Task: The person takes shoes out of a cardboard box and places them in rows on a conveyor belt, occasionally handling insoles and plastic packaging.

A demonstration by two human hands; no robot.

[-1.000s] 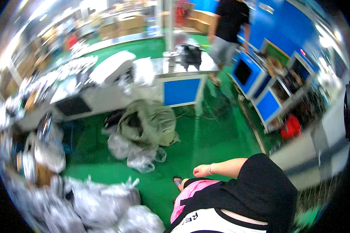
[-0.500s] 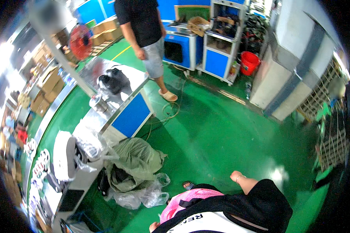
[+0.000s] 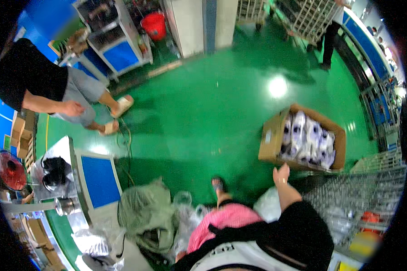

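My right hand (image 3: 281,173) is stretched forward at the near edge of a brown cardboard box (image 3: 271,141). Its fingers are apart and hold nothing; whether they touch the carton I cannot tell. Inside the open box lie several white bundles (image 3: 313,135) with dark purplish patches, too blurred to name. Only a sliver of my left hand (image 3: 180,256) shows beside the pink checked cloth (image 3: 228,221) at my waist, and its fingers are hidden. Next to it lie clear plastic bags (image 3: 185,226) and a greenish sack (image 3: 144,207).
At the left, a person (image 3: 36,77) in black stands near a workbench (image 3: 95,176) with black shoes (image 3: 54,171). A wire cage (image 3: 366,194) stands close on my right. Far right, another person (image 3: 332,40) is beside a mesh trolley (image 3: 307,22). A red bucket (image 3: 153,25) stands by the pillar.
My view has swung right, bringing the cardboard box, wire cage and trolley into sight. My right hand now reaches beside the box. The person in black shows farther left.
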